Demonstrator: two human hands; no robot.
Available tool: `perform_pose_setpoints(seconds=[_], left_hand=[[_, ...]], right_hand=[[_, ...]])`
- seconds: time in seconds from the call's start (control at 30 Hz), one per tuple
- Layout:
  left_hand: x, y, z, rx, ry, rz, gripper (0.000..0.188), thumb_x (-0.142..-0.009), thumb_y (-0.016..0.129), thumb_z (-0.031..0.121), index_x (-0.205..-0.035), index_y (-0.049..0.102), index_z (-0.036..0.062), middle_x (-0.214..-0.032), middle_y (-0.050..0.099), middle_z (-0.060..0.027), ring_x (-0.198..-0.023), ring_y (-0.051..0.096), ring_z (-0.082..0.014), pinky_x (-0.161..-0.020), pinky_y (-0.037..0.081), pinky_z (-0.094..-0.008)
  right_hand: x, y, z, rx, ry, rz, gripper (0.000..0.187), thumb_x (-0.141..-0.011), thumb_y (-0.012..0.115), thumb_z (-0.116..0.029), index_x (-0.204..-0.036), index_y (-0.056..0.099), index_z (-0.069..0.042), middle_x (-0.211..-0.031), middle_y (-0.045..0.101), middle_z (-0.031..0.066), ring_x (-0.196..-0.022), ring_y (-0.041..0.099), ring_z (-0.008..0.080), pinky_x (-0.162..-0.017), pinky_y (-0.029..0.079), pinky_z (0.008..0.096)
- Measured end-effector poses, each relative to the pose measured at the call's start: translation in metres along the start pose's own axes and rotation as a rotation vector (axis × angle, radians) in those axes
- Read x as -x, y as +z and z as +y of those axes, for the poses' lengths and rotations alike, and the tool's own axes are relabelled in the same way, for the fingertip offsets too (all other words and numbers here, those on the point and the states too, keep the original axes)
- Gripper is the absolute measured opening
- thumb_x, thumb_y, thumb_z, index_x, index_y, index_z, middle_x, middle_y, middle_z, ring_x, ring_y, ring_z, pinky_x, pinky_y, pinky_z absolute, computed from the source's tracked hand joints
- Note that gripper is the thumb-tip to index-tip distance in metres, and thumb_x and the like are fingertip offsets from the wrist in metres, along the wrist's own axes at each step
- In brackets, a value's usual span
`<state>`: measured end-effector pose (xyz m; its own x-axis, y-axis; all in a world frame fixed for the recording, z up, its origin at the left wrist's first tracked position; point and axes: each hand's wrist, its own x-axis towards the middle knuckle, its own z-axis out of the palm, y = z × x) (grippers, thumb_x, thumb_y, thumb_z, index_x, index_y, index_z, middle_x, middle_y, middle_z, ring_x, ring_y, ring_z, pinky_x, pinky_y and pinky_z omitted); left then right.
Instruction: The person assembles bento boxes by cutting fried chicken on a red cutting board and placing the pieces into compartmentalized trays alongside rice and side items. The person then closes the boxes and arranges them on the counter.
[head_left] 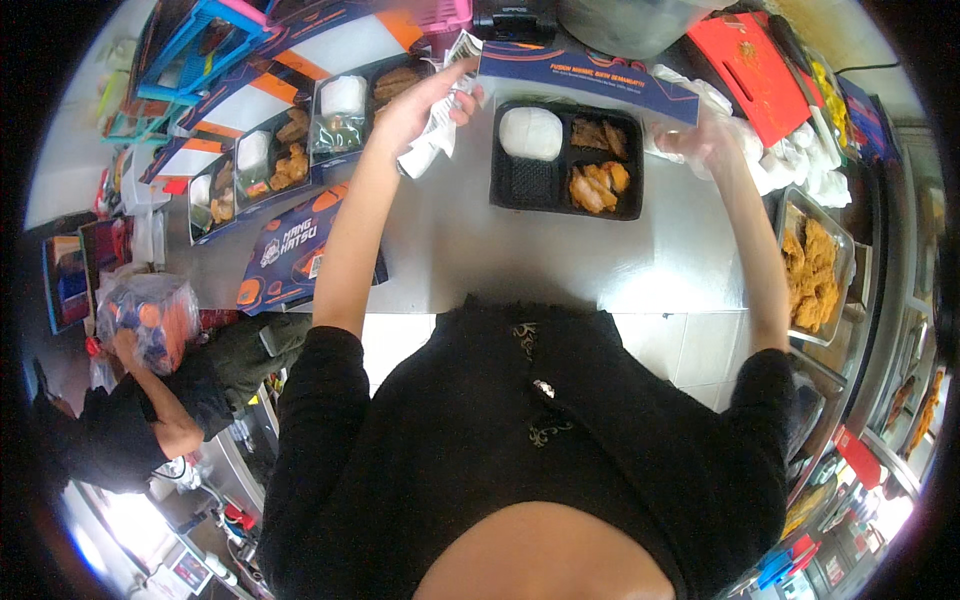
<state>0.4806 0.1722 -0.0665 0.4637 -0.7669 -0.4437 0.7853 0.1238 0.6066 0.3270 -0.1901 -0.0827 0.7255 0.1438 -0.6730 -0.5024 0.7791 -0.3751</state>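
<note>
A black compartment tray (515, 187) sits in front of me on the metal counter. It holds a white wrapped rice portion (530, 134), dark meat pieces (600, 137) and golden fried pieces (598, 188). Behind it, a dark blue cardboard panel (590, 82) stands up. My left hand (425, 105) is closed on a creased, printed white paper slip (432, 140), its fingertips close to the panel's left end. Near the panel's right end is my right hand (697, 140), its fingers smeared by motion. Whether it grips anything is unclear.
Open meal boxes (268, 165) stand at the left, beside a closed blue box (297, 247). White plastic bags (800, 165) and a red board (750, 75) lie at the right, above a metal tray of fried food (812, 270). Another person (140, 410) handles a bagged package at lower left.
</note>
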Motion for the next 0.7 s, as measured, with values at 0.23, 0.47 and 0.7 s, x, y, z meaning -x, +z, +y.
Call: perform_pose_setpoints(seconds=[0.23,0.47,0.7], left_hand=[[0.014,-0.001,-0.014,0.110,0.124,-0.028,0.033,-0.088,0.060,0.018,-0.117,0.055,0.0029,-0.096,0.051,-0.0045,-0.071,0.049,-0.0046,-0.052,0.038,-0.0139],[0.006,0.000,-0.010,0.204,0.151,-0.022,0.029,-0.088,0.056,0.009,-0.114,0.045,0.0006,-0.103,0.053,-0.0126,-0.074,0.054,-0.0091,-0.051,0.043,-0.0181],[-0.006,0.007,0.006,-0.236,0.174,0.216,0.026,-0.082,0.059,0.022,-0.097,0.053,0.0008,-0.095,0.062,-0.0122,-0.068,0.057,-0.0091,-0.047,0.040,-0.0178]], right_hand=[[-0.005,-0.012,-0.003,0.203,-0.298,0.203,0.025,-0.093,0.043,-0.024,-0.100,0.059,-0.006,-0.088,0.057,0.0132,-0.075,0.052,0.0271,-0.061,0.043,0.0417],[-0.003,0.027,0.004,0.394,-0.587,0.240,0.033,-0.092,0.046,-0.019,-0.118,0.047,0.001,-0.109,0.052,0.0195,-0.092,0.055,0.0325,-0.079,0.050,0.0448],[0.000,0.029,0.021,1.441,-0.813,0.295,0.043,-0.083,0.060,-0.021,-0.120,0.048,-0.002,-0.113,0.060,0.0144,-0.102,0.059,0.0272,-0.082,0.048,0.0386]])
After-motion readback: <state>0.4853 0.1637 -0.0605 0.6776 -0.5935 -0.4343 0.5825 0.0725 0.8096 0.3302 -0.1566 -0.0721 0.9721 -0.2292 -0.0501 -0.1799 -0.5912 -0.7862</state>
